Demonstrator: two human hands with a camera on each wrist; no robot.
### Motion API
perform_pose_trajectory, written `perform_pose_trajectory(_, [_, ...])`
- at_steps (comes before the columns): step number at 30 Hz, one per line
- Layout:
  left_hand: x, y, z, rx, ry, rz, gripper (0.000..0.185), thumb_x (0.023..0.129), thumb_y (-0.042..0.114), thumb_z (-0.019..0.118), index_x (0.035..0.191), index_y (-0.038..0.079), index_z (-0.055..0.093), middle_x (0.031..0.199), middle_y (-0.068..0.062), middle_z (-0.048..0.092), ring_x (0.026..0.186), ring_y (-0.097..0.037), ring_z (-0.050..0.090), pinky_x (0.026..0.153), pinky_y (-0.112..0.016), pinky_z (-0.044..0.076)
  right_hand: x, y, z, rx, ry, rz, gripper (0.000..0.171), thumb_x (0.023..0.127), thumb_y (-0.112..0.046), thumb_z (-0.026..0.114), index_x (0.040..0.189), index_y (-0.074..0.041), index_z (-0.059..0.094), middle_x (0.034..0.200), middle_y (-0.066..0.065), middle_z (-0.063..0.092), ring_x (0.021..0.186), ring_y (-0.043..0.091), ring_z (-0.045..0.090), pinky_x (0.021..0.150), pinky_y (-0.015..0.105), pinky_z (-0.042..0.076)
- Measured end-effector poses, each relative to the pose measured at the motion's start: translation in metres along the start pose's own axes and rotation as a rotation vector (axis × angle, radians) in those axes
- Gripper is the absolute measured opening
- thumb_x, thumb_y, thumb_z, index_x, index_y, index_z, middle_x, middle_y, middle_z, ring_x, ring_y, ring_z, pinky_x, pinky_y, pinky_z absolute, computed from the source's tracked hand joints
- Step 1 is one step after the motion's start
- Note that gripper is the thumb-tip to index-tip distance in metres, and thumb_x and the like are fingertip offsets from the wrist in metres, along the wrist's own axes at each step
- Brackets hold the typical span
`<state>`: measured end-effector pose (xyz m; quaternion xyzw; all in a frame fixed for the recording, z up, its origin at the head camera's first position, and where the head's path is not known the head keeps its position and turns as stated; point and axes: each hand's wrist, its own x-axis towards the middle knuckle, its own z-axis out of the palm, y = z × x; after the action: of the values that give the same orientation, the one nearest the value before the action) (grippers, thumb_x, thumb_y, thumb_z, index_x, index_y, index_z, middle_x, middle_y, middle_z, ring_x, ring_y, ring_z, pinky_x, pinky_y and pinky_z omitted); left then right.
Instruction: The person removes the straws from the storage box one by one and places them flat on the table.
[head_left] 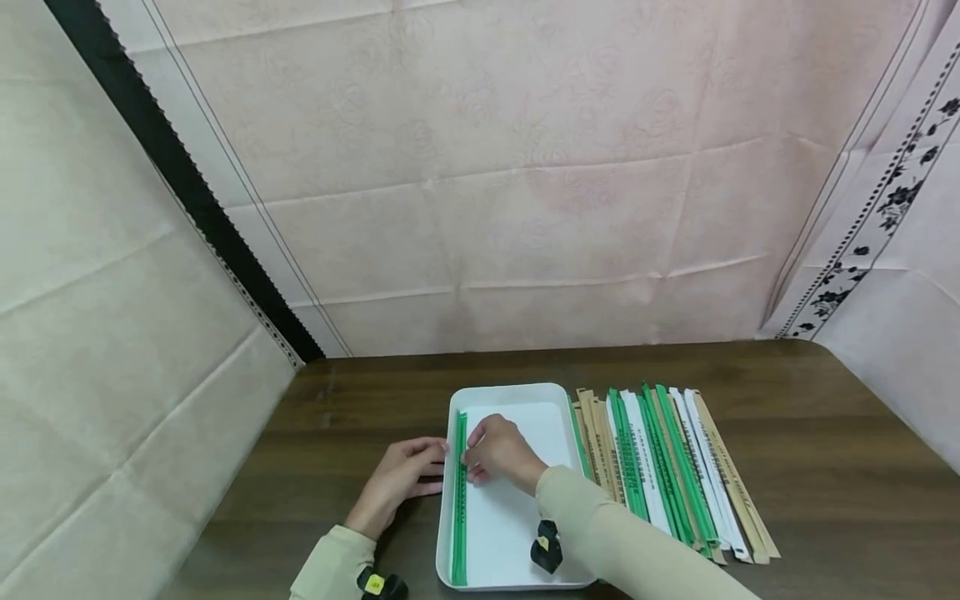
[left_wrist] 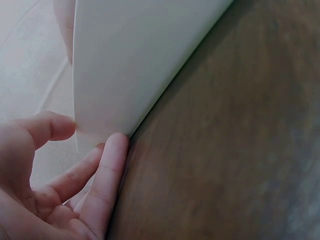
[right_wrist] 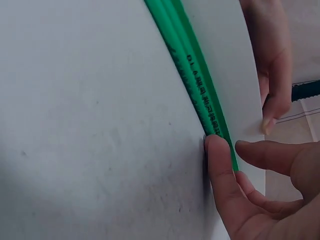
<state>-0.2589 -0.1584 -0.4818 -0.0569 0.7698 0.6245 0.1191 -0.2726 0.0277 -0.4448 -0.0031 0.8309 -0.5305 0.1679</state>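
A white rectangular tray lies on the table. Along its left inner side lies a long, thin green wrapped stick with dark printing. My right hand reaches into the tray and pinches the stick between thumb and index finger, as the right wrist view shows on the green wrapper. Outside the tray, my left hand rests against the left wall. Its thumb touches the rim and its fingertips meet the lower wall, fairly straight.
Right of the tray, a row of several green, white and brown wrapped sticks lies side by side on the dark wooden table. Some lie close against the tray's right edge. Pale cloth hangs behind the table and at both sides.
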Motion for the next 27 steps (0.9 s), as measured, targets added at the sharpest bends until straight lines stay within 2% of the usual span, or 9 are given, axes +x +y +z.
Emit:
perform_pose_trajectory(7, [0.001,-0.001,0.001,-0.015,-0.004,-0.002,0.044,0.099,0.025,0.067,0.132,-0.005,0.067,0.118,-0.015,0.073,0.1,-0.023,0.074,0.083,-0.04,0.065,0.003,0.0,0.009,-0.028,0.026,-0.058,0.021,0.092,-0.001,0.078,0.091,-0.001,0.058,0.072,0.013,0.066,0.055,0.021,0.07,0.057,0.028,0.061])
perform_pose_trajectory(10, [0.001,-0.001,0.0,-0.017,-0.005,-0.004,0.045,0.099,0.025,0.066,0.132,-0.005,0.067,0.118,-0.015,0.074,0.1,-0.023,0.074,0.083,-0.04,0.065,0.006,0.0,0.012,-0.033,0.032,-0.057,0.021,0.091,0.001,0.078,0.09,-0.001,0.057,0.07,0.013,0.065,0.054,0.022,0.07,0.056,0.027,0.061])
perform_pose_trajectory(19, [-0.001,0.002,-0.001,-0.009,0.003,0.003,0.043,0.1,0.026,0.067,0.131,-0.004,0.068,0.118,-0.015,0.073,0.1,-0.024,0.074,0.083,-0.04,0.065,0.01,0.001,0.009,0.003,0.016,-0.024,0.018,0.092,-0.001,0.078,0.094,-0.001,0.06,0.072,0.013,0.068,0.055,0.021,0.071,0.055,0.025,0.059])
perform_pose_trajectory(27, [0.0,0.001,0.0,-0.004,0.012,0.001,0.046,0.1,0.027,0.068,0.133,-0.005,0.066,0.119,-0.016,0.073,0.099,-0.024,0.074,0.082,-0.041,0.065,0.005,0.002,-0.001,0.035,-0.019,-0.029,0.011,0.095,-0.005,0.076,0.096,-0.001,0.065,0.077,0.013,0.069,0.059,0.02,0.071,0.059,0.028,0.061])
